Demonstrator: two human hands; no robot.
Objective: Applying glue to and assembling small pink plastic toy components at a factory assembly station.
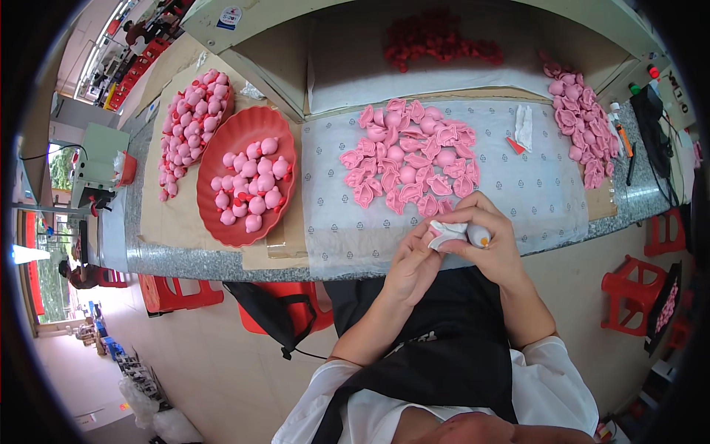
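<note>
Close to the table's front edge, my two hands meet around a crumpled white tissue [448, 234]. My left hand [411, 268] is closed, its fingertips pinching a small pink piece against the tissue; most of that piece is hidden. Closed as well, my right hand [494, 235] presses the tissue with thumb and fingers. It also keeps a small white bottle [478, 236] with an orange-yellow tip in its grip. Just beyond my hands, a pile of pink curved shell pieces [407, 174] covers part of the white printed sheet [325, 222].
Left of the sheet, a red scalloped tray [251, 126] holds pink balls with red parts, with another heap [194, 118] beyond it. More pink shells [580, 122] lie at right, near a folded tissue [523, 127]. Dark red pieces [436, 44] fill the shelf. Red stools [636, 292] stand below.
</note>
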